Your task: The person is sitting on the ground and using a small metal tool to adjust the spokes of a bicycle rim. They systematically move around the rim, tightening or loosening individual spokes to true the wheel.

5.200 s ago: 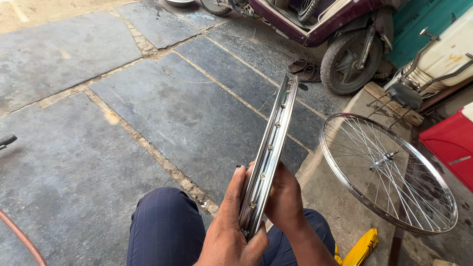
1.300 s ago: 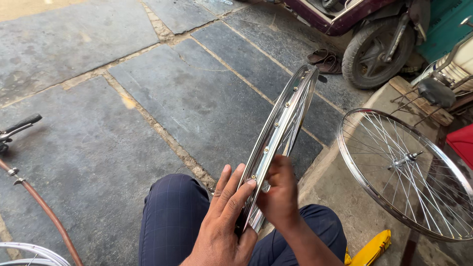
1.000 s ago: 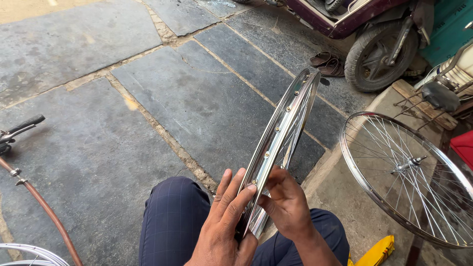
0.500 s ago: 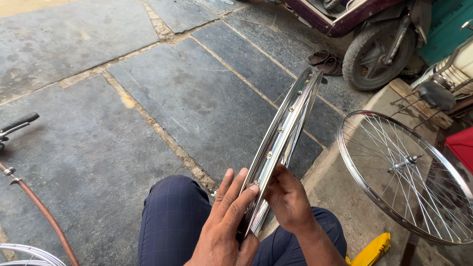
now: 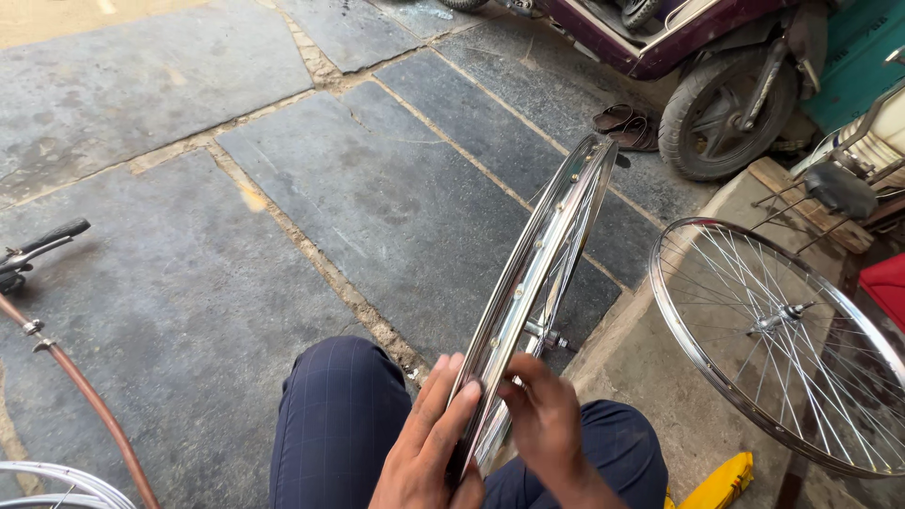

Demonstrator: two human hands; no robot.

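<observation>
I hold a shiny steel bicycle wheel rim (image 5: pixel 544 262) edge-on between my knees, its spokes and hub axle (image 5: pixel 547 336) showing on the right side. My left hand (image 5: pixel 429 448) lies flat against the rim's near left side, fingers stretched up along it. My right hand (image 5: pixel 539 424) pinches at the rim's lower right edge, fingers curled where the spokes meet the rim. What the fingertips grip is too small to tell. My legs in dark blue trousers (image 5: pixel 335 429) sit under the wheel.
A second spoked wheel (image 5: pixel 778 344) leans on the concrete step at right. A maroon scooter (image 5: pixel 716 90) and a pair of sandals (image 5: pixel 624 124) stand beyond. A bicycle handlebar (image 5: pixel 42 245) and brown frame tube (image 5: pixel 90 405) are at left; a yellow object (image 5: pixel 721 483) lies by my right knee.
The rim has tilted slightly and my right hand has shifted its pinch along the lower edge. Five seconds back both hands gripped the rim lower and closer together.
</observation>
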